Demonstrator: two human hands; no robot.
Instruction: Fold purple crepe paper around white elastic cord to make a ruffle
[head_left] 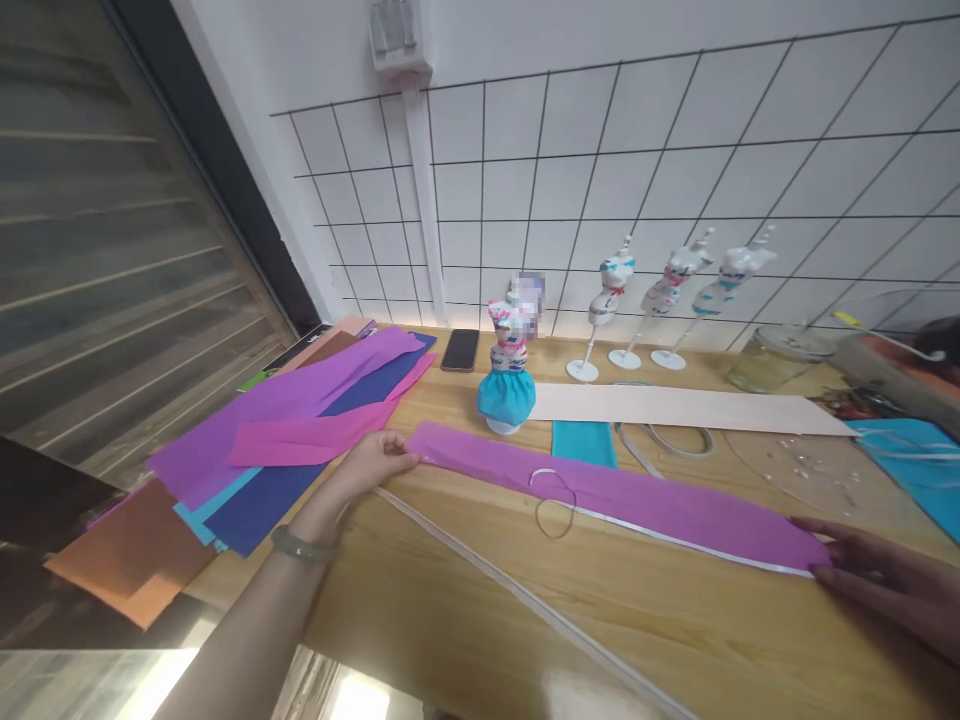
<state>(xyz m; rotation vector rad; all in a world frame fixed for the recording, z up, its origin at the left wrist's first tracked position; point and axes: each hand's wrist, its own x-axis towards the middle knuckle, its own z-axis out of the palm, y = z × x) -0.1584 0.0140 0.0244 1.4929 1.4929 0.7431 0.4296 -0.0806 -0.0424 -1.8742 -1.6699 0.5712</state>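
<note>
A long purple strip (pixel 637 505) with a white lower edge stretches across the wooden table. My left hand (pixel 379 460) pinches its left end, a bangle on that wrist. The right end is between the thumb and fingers of my right hand (pixel 862 570). A thin loop of cord (pixel 556 518) lies over the strip's lower edge. Below the strip, a narrow pale band (pixel 517 595) runs diagonally toward the front. Behind the strip stands a small mannequin in a turquoise skirt (pixel 507 396).
Coloured sheets (pixel 292 400) are piled at the left, near a phone (pixel 460 350). Three white mannequins on stands (pixel 611 300) line the back. A pale strip (pixel 675 407), a turquoise piece (pixel 583 442), a glass jar (pixel 780 358) and a clear disc with small beads (pixel 810 470) lie centre to right.
</note>
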